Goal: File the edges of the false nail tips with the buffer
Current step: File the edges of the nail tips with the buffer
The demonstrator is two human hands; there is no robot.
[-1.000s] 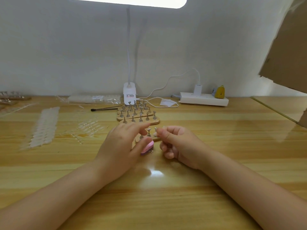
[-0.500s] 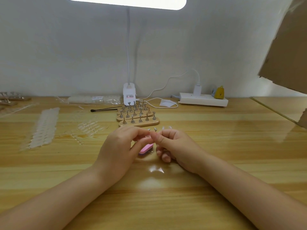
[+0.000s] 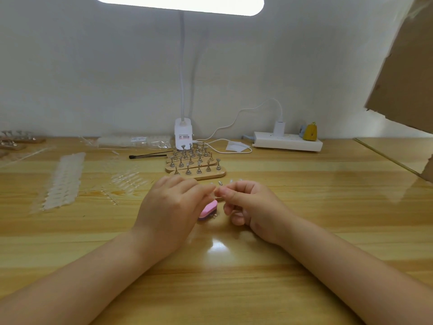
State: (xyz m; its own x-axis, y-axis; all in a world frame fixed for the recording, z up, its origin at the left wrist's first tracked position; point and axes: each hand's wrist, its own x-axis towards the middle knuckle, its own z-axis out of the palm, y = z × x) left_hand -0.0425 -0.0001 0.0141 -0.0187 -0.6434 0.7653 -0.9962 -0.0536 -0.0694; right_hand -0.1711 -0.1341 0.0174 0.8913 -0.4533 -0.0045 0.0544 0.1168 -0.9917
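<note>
Roughly early-to-mid task, as far as I can judge. Landmark for everything below is the buffer [image 3: 208, 209], the pink block lying flat on the tabletop [image 3: 304, 266], partly hidden under my left hand [image 3: 168, 207].

Left hand: over and just left of the buffer, fingers curled, tips reaching right to meet the right hand just behind the buffer. It isn't gripping the buffer as far as I can see. Right hand [image 3: 253, 207]: just right of the buffer, thumb and forefinger pinched on something small and clear, which I read as a nail tip [image 3: 216, 194]. Too small and translucent to be sure whether both hands hold it or only the right.

So no filing contact at this instant: the tip is in the fingers behind the buffer and the buffer rests idle on the tabletop.

Done vs left: I can't tell any filed tips from unfiled ones at this resolution. A few clear tips [image 3: 230, 181] sit just behind the hands. Behind the buffer, the wooden stands [image 3: 199, 170] carry metal pegs, mostly bare as far as I can see. Far left of the buffer, loose tips [image 3: 126, 179] and long strips of tips [image 3: 63, 181] lie in rows, so plenty of stock looks unprocessed.

My judgement: most of the work is left.
</note>
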